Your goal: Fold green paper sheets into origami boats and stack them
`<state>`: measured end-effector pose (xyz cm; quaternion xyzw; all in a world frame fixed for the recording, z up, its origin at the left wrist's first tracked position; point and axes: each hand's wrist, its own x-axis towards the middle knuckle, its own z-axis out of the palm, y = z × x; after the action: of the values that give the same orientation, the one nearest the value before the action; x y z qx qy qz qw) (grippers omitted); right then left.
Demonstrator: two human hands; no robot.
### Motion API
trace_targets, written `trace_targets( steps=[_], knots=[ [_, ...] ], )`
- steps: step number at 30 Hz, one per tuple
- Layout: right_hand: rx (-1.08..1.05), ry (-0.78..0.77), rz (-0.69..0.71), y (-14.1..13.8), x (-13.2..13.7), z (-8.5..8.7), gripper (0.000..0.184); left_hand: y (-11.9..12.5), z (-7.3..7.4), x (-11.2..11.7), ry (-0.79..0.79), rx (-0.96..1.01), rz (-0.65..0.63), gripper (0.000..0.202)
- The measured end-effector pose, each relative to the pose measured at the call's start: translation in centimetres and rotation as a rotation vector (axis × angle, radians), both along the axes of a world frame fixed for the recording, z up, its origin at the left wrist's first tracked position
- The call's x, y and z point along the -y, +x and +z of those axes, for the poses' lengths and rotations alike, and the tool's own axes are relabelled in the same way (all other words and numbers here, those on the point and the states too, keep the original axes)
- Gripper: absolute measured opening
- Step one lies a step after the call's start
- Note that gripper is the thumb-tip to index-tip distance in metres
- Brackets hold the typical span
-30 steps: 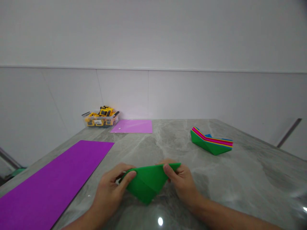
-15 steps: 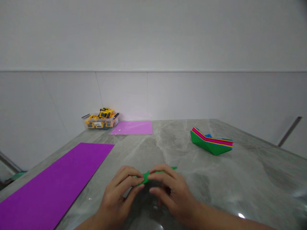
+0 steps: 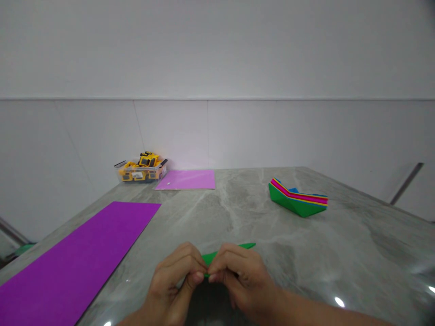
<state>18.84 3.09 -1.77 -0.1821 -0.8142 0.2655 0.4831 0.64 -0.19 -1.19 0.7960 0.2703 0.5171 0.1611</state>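
A folded piece of green paper is pinched between my two hands, low in the middle of the head view. My left hand grips it with thumb and fingertips from the left. My right hand does the same from the right, its thumb almost touching the left one. One narrow green point sticks out past the right knuckles; the rest of the paper is mostly hidden by fingers. Farther off to the right sits a folded paper boat, green below with pink, yellow and blue bands along its rim.
A long purple sheet lies along the left side of the grey marbled table. At the back stand a clear plastic box of yellow toy vehicles and, beside it, a flat pack of light purple paper. A white wall closes off the back.
Both hands have come closer together and slightly lower, with thumbs and fingertips now pinching the green paper at its middle. More of its right point shows. The view has shifted slightly.
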Motion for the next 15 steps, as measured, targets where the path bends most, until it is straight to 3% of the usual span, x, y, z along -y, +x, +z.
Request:
trace_targets(
  steps=[3, 7, 11, 15],
  knots=[
    [-0.011, -0.049, -0.07, 0.04, -0.38, -0.24, 0.012, -0.44, -0.45, -0.2, -0.024, 0.027, 0.063, 0.017],
    [-0.009, -0.058, -0.142, 0.13, -0.94, -0.4, 0.018, -0.74, -0.71, -0.72, 0.041, -0.033, 0.118, 0.016],
    [0.025, 0.016, -0.094, -0.06, -0.75, -0.55, 0.016, -0.5, -0.66, -0.81, 0.088, -0.042, 0.121, 0.018],
    [0.049, 0.061, -0.029, -0.2, -0.34, -0.69, 0.017, -0.14, -0.23, -0.38, 0.055, -0.068, 0.04, 0.017]
  ],
)
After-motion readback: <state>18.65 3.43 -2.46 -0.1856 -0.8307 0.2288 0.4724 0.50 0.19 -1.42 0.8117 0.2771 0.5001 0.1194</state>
